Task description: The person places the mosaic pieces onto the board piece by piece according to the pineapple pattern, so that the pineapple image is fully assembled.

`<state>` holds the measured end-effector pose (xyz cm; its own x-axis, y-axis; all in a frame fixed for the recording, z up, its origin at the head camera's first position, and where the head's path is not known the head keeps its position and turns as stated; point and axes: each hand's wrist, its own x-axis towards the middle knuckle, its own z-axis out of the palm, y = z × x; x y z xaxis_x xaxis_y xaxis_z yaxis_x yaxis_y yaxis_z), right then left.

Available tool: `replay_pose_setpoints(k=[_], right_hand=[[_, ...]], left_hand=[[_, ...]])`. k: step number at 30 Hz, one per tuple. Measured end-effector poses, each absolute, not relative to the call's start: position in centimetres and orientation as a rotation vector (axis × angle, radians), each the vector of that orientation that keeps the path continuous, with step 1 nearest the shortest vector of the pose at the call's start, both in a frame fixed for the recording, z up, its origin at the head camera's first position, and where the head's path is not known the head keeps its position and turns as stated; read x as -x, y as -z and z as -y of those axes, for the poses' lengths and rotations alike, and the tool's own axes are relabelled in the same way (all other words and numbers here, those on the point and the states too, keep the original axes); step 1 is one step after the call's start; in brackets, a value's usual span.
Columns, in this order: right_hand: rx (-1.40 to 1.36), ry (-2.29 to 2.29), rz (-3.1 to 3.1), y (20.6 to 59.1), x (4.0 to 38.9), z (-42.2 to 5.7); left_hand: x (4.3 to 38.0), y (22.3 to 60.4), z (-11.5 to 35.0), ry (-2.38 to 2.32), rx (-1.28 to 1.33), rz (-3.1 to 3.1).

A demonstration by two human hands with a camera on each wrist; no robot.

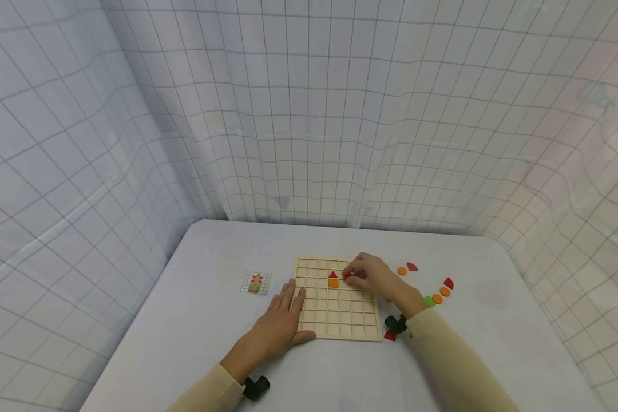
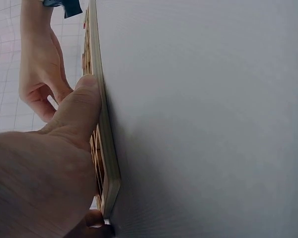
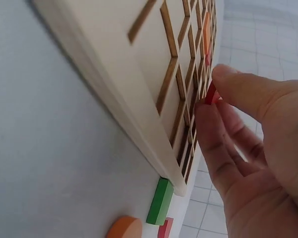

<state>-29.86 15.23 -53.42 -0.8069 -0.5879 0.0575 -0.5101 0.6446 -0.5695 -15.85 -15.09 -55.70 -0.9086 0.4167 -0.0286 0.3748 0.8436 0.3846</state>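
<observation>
A wooden grid board (image 1: 339,317) lies flat on the table. Its left edge is touched by my left hand (image 1: 278,329), fingers extended; in the left wrist view the thumb (image 2: 87,94) rests along the board's rim. Over the board's upper right part, my right hand (image 1: 378,278) pinches a small red piece (image 3: 210,93) between thumb and fingertips. Just left of those fingertips, a red triangle (image 1: 333,274) sits in one cell, with an orange square (image 1: 333,283) in the cell below it. How much of the red piece is inside a cell, I cannot tell.
Left of the board lies a pattern card (image 1: 255,283). Right of it are scattered orange discs (image 1: 437,298), red quarter-circle pieces (image 1: 448,283) and a green piece (image 1: 430,301). Another red piece (image 1: 389,336) lies by the right wrist. Grid-patterned white curtains (image 1: 309,114) enclose the table.
</observation>
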Motion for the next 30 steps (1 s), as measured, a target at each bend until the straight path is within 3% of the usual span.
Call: replay_pose_setpoints(k=[5,13,30], right_hand=[[1.045,0.849,-2.691,53.6,29.8,-15.2],[1.029,0.862,-2.692,54.0,30.1,-15.0],[1.094,0.894,-2.743,53.9,29.9,-14.1]], left_hand=[[15.9,55.9,15.1,-0.582,-0.61,-2.903],[16.5,57.8,15.5,-0.612,-0.648,-2.927],[15.8,55.6,15.1,-0.585,-0.604,-2.894]])
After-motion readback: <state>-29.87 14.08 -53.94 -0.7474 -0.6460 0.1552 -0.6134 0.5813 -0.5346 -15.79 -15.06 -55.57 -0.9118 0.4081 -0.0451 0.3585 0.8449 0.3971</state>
